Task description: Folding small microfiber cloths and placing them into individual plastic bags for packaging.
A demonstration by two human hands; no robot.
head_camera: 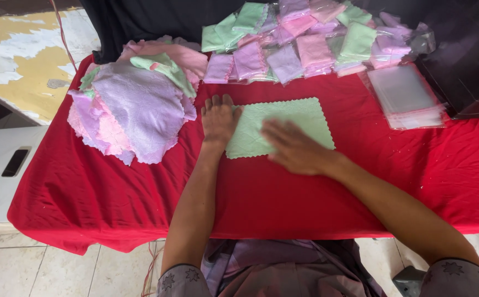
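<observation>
Cloth: I see the green washcloth (pixel 281 126) flat under both palms.
Left hand (pixel 218 120): open, pressing its left edge.
Right hand (pixel 293 147): open, blurred, on its lower middle.
Room: bare red tablecloth (pixel 113 192) nearer me.

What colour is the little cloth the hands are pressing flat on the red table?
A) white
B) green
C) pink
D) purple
B: the left hand and right hand both lie on a light green cloth with scalloped edges.

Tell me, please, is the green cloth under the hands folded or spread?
Spread: the green cloth lies flat in one layer, scalloped edges showing, both hands on it.
</observation>
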